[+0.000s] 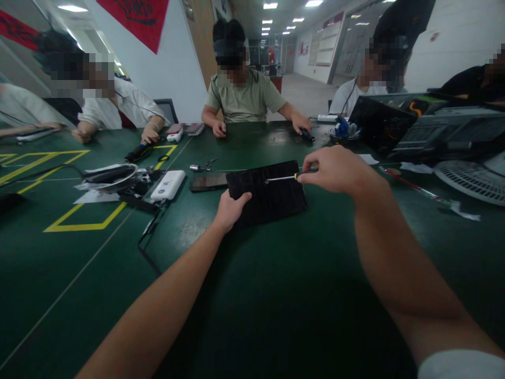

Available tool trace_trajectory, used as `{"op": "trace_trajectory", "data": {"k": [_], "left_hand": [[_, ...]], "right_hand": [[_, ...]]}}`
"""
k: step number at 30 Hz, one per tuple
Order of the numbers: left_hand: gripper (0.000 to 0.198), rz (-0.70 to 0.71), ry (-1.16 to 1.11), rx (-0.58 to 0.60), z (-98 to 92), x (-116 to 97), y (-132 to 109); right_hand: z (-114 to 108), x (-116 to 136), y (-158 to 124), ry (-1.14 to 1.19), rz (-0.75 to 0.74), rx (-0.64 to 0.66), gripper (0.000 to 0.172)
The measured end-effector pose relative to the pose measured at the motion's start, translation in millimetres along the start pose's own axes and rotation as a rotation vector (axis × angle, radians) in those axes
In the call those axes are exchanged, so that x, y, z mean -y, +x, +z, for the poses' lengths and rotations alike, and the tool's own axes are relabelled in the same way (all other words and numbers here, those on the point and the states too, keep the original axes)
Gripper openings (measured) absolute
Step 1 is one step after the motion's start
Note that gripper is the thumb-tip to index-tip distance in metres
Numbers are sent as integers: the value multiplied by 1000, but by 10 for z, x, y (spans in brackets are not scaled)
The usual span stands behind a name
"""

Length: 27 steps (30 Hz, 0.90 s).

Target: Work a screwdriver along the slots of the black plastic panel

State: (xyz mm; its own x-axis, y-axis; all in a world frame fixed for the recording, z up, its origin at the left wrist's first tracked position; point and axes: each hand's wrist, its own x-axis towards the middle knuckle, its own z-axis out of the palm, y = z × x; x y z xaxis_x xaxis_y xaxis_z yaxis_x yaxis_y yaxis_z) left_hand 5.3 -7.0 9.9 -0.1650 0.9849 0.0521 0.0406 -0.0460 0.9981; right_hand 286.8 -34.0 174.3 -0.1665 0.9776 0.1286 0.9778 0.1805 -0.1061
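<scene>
My left hand (232, 209) grips the left edge of a flat black rectangular panel (272, 202), its thumb lying on top. What the panel belongs to I cannot make out. From the right, my right hand (333, 171) holds a screwdriver (282, 179) with a yellow and black handle. Its metal shaft lies across the panel, and the tip is at a small round spot near the middle. Behind the panel's left side lies a dark flat piece (211, 182). Several small metal parts (203, 167) rest just beyond it.
A white power bank (168, 185) sits left beside a cluttered metal device (118, 179) with cables. At right are a white fan grille (473, 181), a red stick (418, 187) and a black computer case (394, 126). Several people sit around the green table (276, 295).
</scene>
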Motion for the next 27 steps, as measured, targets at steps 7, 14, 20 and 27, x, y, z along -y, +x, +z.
{"op": "trace_trajectory", "data": {"k": [7, 14, 20, 27], "left_hand": [[39, -5, -17, 9, -2, -5, -10], [36, -5, -30, 13, 0, -14, -14], [37, -11, -14, 4, 2, -3, -4], [38, -1, -17, 5, 7, -19, -9]], "right_hand": [[-8, -46, 26, 4, -26, 21, 28], [-6, -59, 45, 1, -33, 44, 29], [-14, -37, 31, 1, -32, 68, 31], [-12, -43, 43, -10, -18, 109, 27]]}}
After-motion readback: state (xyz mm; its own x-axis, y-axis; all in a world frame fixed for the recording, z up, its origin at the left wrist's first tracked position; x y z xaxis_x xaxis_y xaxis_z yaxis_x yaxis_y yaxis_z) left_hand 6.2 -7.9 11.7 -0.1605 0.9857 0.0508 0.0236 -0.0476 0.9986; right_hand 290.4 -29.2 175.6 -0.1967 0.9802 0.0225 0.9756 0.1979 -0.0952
